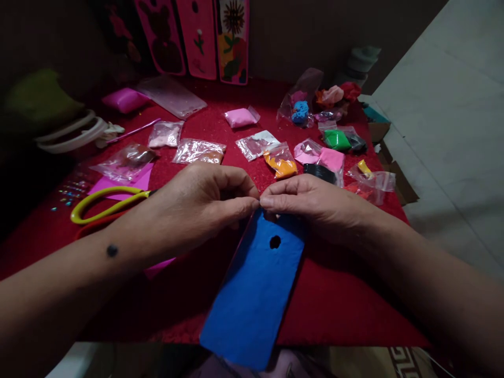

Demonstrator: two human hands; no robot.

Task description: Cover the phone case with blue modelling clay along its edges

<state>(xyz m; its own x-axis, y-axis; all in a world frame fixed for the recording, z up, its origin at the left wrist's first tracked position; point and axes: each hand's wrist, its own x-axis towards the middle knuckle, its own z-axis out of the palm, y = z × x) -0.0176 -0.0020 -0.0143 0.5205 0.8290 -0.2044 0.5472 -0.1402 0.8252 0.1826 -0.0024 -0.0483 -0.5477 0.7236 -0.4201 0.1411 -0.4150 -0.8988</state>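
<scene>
A blue rectangular panel (252,294) with a dark round spot (275,242) near its far end lies lengthwise in front of me, its near end jutting past the table edge. Just over its far edge, the thumb and index fingertips of my left hand (205,191) are pinched together. My right hand (311,197) makes a similar pinch, and the fingertips of both hands meet. Whatever sits between them is too small or hidden to make out. Beside my left forearm lie scissors with yellow handles (106,202), partly covered by the arm.
The red cloth (334,304) carries bagged clay: orange (281,163), pink (240,116), green (336,139). A translucent phone case (173,97) lies at the back. Decorated panels (233,42) lean behind. Small shiny beads (71,193) and a white-rimmed container (74,134) are left.
</scene>
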